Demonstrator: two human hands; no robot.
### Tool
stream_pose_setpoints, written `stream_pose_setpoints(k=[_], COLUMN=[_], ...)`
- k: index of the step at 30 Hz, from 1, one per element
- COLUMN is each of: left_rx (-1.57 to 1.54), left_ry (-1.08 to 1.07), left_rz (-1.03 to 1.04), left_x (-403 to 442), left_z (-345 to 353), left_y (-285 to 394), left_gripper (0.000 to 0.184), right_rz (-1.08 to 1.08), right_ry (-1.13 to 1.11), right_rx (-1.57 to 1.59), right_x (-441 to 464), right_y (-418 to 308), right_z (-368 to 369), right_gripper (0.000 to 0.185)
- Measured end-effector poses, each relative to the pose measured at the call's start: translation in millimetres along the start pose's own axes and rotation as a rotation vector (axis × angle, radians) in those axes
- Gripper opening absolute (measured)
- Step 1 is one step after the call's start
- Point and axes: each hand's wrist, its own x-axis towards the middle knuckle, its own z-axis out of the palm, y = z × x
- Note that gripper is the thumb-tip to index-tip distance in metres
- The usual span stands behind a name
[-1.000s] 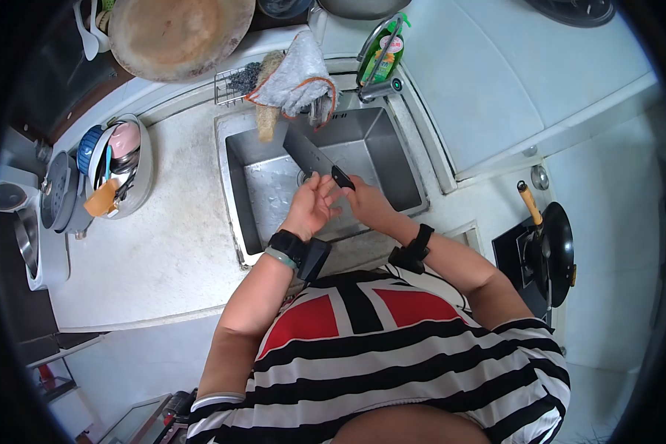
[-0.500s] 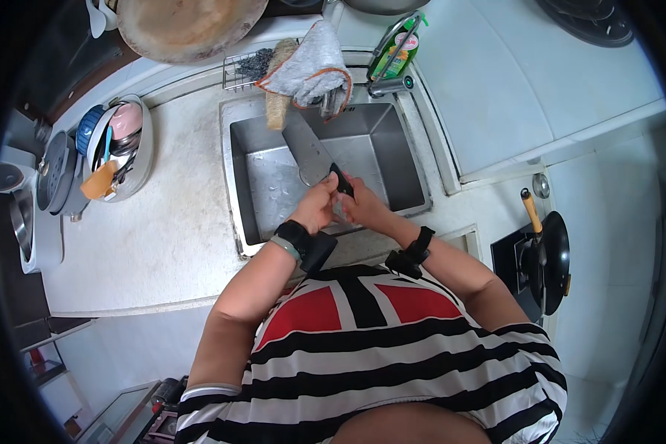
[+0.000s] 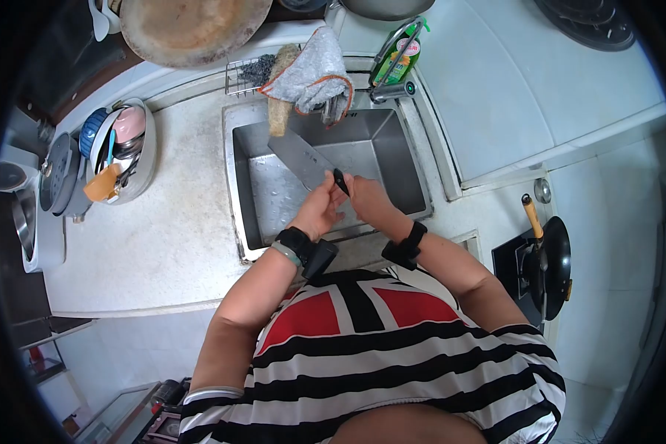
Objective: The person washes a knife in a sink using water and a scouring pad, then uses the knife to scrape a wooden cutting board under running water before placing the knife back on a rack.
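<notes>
- Sink (image 3: 274,200): steel basin beneath both hands.
- Cleaver (image 3: 300,157): blade slanting over the sink.
- Left hand (image 3: 320,209): fingers beside the blade's handle end; grip cannot be told.
- Right hand (image 3: 368,200): closed around the black handle (image 3: 340,180).

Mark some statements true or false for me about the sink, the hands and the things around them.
1. The right hand grips the grey metal cleaver by its black handle. True.
2. The white, orange-edged cloth lies on the floor of the rectangular steel sink. False: the cloth hangs at the sink's far edge.
3. The green plastic bottle stands near the metal faucet. True.
4. The black wok is left of the sink. False: the wok is to its right.
</notes>
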Motion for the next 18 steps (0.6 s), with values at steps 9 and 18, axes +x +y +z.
stream_pose_setpoints(k=[9,18], left_rx=[-0.287,-0.514], left_ry=[0.053,-0.306], left_rz=[0.048,-0.244], left_x=[31,-9], left_z=[-33,-39], left_y=[-2,24], left_gripper=[0.048,0.042], right_rz=[-0.236,-0.187], right_ry=[0.134,0.000], right_rx=[0.184,0.712], right_x=[-35,-17], right_y=[-19,-19], right_z=[26,-25], right_gripper=[0.031,0.030])
